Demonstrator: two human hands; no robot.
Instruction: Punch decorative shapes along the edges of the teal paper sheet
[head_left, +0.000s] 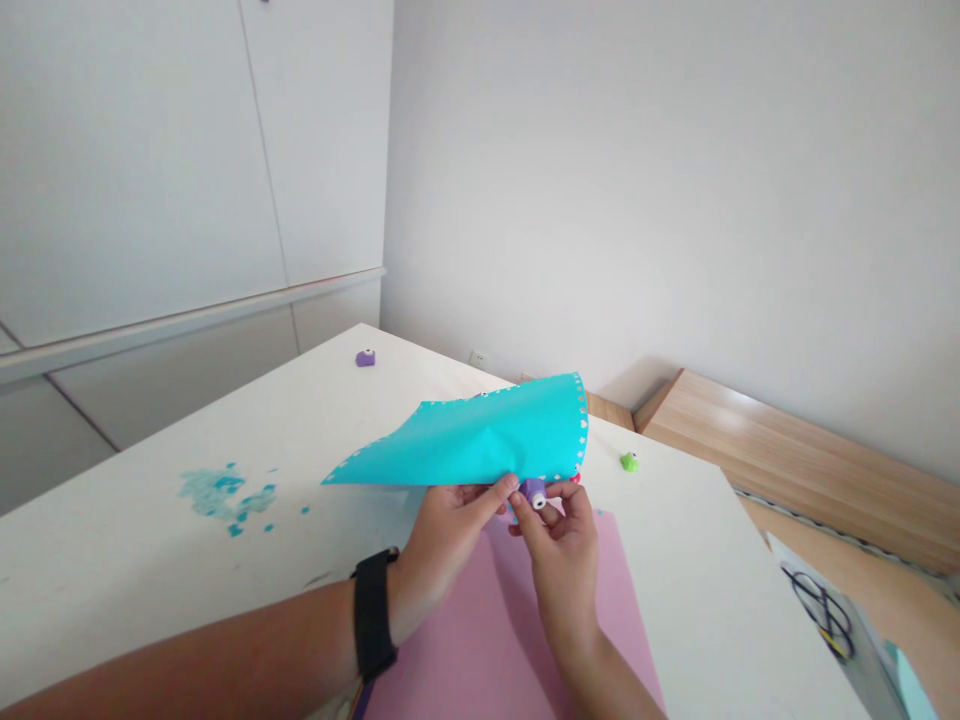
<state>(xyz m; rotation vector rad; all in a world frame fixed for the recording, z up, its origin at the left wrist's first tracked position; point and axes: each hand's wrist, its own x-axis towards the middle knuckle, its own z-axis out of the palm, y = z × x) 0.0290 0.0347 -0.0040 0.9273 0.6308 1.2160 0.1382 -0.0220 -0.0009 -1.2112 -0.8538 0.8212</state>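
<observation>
A turquoise paper sheet [480, 440] curves up above the table, with small scalloped punch marks along its edges. My left hand [450, 530] pinches its lower edge between thumb and fingers. My right hand [561, 560] grips a small purple craft punch [534, 492], which sits on that same edge. A flat pink sheet [517, 630] lies under both hands on the white table [127, 520]. A black wristband [373, 615] circles my left wrist. Behind the paper, a small red item [575, 478] shows, partly hidden.
Turquoise paper scraps [225, 495] lie scattered on the table's left side. A purple punch [365, 358] stands near the far corner, and a green punch [629, 461] near the far edge. Wooden boards [780, 450] lean beyond the right edge, with a dark-handled tool [821, 615] at lower right.
</observation>
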